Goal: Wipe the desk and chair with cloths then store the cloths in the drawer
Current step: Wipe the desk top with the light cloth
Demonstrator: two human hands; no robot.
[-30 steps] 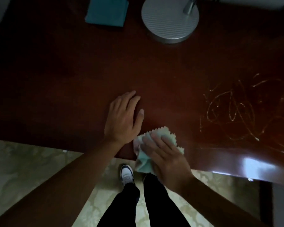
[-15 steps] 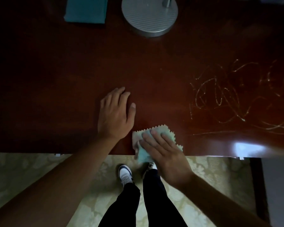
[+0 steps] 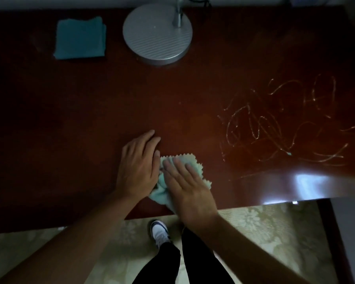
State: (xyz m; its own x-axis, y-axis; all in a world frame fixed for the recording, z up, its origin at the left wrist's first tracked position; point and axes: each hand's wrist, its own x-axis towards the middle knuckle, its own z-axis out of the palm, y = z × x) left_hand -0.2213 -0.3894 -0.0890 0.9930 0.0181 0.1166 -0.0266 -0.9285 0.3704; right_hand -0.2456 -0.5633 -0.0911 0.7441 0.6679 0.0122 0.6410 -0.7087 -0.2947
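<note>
Head view. Dark reddish-brown polished wooden desk [image 3: 90, 111] fills the upper part of the frame, seen from above in dim light. Right hand [image 3: 190, 188] lies palm down on a pale mint-green cloth with a zigzag-cut edge [image 3: 191, 163], fingers [image 3: 179, 167] extended and close together, pressing the cloth flat against the desk near its front edge; the hand presses rather than grips. Left hand [image 3: 138, 166] rests palm down on the bare wood just beside it, fingers straight and together, its thumb side touching the bunched left part of the cloth; it holds nothing. Folded darker teal cloth [image 3: 80, 37] lies at the far left of the desk, well apart from both hands. Round ribbed silver metal lamp base [image 3: 157, 34] stands to the right of the teal cloth, its stem rising at the far side. Pale looping scribble marks [image 3: 275, 124] cover the desk's right part, with a bright glare patch [image 3: 307, 181] near the front edge. Below the desk, a white shoe [image 3: 159, 232] and dark trouser legs [image 3: 172, 261] stand on a pale patterned floor [image 3: 264, 226].
</note>
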